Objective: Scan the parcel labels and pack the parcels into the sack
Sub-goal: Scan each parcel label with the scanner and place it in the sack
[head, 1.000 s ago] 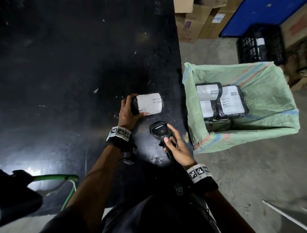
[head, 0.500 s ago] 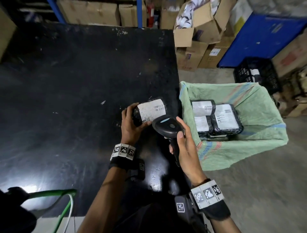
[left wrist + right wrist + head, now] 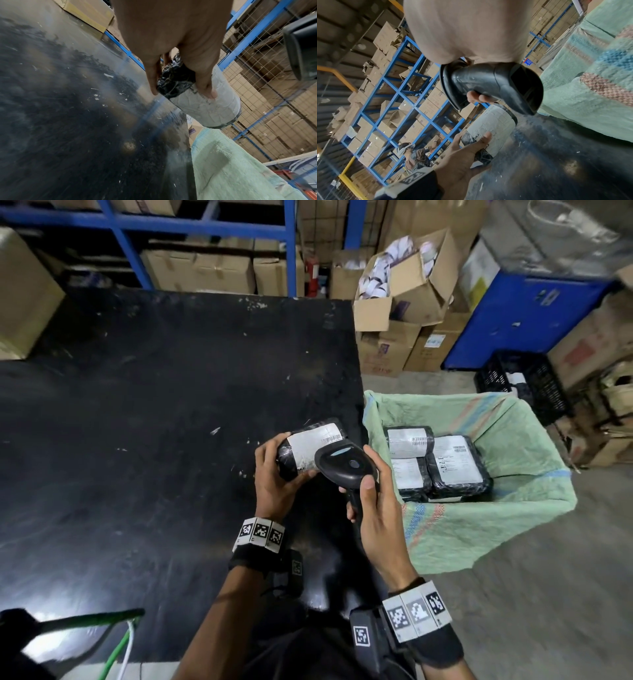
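A black-wrapped parcel [image 3: 305,446] with a white barcode label is lifted above the black table's right edge; my left hand [image 3: 274,474] grips its left end, thumb on the label [image 3: 205,105]. In the right wrist view the same parcel [image 3: 494,128] sits just below the scanner's window. My right hand [image 3: 376,501] grips the handle of a black barcode scanner [image 3: 342,463], whose head hovers over the parcel's right part and hides it. To the right stands the open green sack [image 3: 513,529], holding several labelled black parcels [image 3: 455,470].
The black table [image 3: 154,440] spreads left and ahead. Cardboard boxes [image 3: 404,289] and blue racking [image 3: 205,231] stand behind it, a black crate [image 3: 520,385] beyond the sack. A green rod [image 3: 92,618] with cables juts in at bottom left. Grey floor lies right.
The scanner has risen from near the table and moved forward over the parcel's label. The left hand has lifted and tilted the parcel slightly toward the sack side. The head view has tipped up.
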